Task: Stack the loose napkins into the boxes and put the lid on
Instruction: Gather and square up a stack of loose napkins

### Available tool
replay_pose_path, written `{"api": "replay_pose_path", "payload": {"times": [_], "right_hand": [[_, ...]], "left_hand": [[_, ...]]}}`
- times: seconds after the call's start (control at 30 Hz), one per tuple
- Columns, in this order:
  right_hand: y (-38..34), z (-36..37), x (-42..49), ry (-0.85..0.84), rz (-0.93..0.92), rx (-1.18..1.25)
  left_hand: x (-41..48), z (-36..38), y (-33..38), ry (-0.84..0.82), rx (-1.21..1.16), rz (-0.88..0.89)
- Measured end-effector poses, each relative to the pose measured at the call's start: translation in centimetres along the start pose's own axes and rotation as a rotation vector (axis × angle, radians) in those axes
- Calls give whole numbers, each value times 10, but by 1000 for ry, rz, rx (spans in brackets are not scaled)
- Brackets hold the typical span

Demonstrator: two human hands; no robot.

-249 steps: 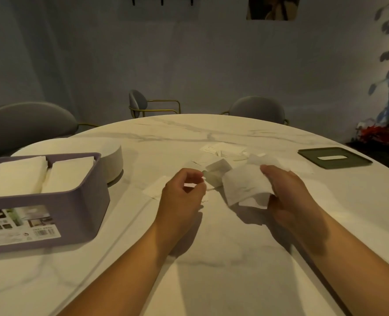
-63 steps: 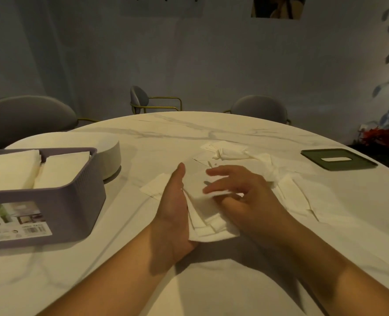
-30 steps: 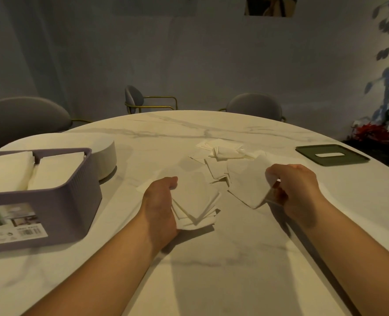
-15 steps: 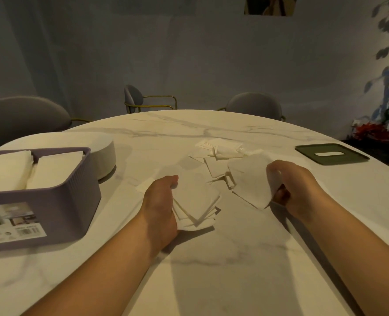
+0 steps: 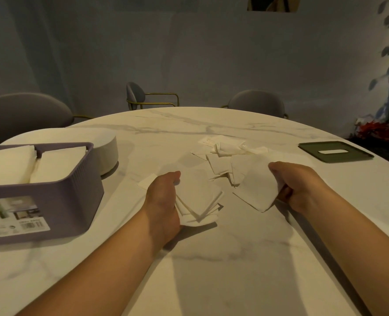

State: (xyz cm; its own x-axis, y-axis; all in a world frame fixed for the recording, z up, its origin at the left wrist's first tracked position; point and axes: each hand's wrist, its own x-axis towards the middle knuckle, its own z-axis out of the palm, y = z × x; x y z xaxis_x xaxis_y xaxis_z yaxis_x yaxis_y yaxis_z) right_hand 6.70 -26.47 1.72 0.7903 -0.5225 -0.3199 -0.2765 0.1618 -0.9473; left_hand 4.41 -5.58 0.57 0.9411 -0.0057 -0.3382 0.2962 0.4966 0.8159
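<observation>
- Since earlier, right grip (image 5: 296,185) has split off from the stack (image 5: 200,197), now pinching one napkin (image 5: 255,190).
- Meanwhile left grip (image 5: 163,199) holds that stack.
- Sadly the sticker (image 5: 13,215) on purple box (image 5: 74,201) is unreadable.

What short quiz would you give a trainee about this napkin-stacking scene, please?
1. True or false: the green lid lies on the table, apart from the purple box.
2. What does the left hand grip? A. a stack of napkins B. the lid C. nothing
3. Fill in: the right hand pinches a loose white ____.

Key: 1 true; 2 A; 3 napkin.
</observation>
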Motion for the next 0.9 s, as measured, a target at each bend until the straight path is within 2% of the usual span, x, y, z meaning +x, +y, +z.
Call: {"api": "replay_pose_path", "payload": {"times": [0.17, 0.23, 0.27, 0.33, 0.4, 0.5, 0.6, 0.7, 0.8, 0.9], "right_hand": [[-4, -2, 1, 33, 29, 135], [-5, -3, -2, 62, -73, 111], [-5, -2, -4, 76, -198, 53], [-3, 4, -15, 40, -601, -88], [1, 12, -32, -122, -972, -236], [16, 24, -41, -395, -1256, -568], [23, 31, -48, -557, -1231, -792], [22, 30, -50, -535, -1220, -764], [19, 30, -50, -523, -1187, -721], [18, 28, -51, -536, -1111, -720]], "left_hand": [[1, -2, 0, -13, -4, -27], [3, -3, -1, -18, -13, -23], [2, -2, -1, -13, -12, -23], [-1, 0, -1, -43, -15, -20], [-8, 5, -2, -107, -47, -3], [-9, 8, -3, -212, -125, 21], [-3, 5, -2, -219, -222, -7], [-5, 7, 0, -259, -249, 30], [-8, 9, 1, -218, -238, 55], [-7, 7, -3, -164, -165, -48]]}}
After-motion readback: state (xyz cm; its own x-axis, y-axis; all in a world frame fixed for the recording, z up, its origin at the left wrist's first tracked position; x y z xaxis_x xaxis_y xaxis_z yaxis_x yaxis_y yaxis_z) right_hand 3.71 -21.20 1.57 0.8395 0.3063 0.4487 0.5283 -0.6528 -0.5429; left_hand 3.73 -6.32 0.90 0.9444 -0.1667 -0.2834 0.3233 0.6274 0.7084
